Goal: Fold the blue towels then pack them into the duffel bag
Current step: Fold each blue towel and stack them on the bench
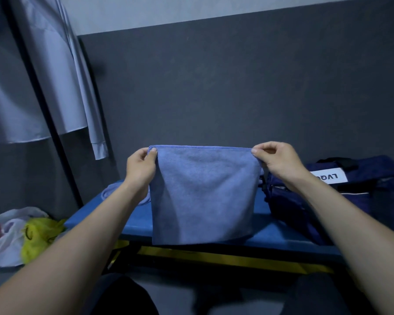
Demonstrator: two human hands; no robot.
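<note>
A blue towel [203,194] hangs in the air in front of me, doubled over, its top edge stretched level. My left hand [141,165] pinches its upper left corner and my right hand [276,161] pinches its upper right corner. Its lower edge hangs over the front of the blue bench [127,218]. Behind my left wrist another blue towel [110,190] lies on the bench, mostly hidden. The dark navy duffel bag [341,196] with a white label sits on the bench at the right, beside my right forearm.
A dark grey wall stands close behind the bench. Pale grey garments [43,76] hang at the left by a black pole. On the floor at the left lie a white plastic bag [2,237] and a yellow-green one [39,237]. The bench has a yellow frame [214,258].
</note>
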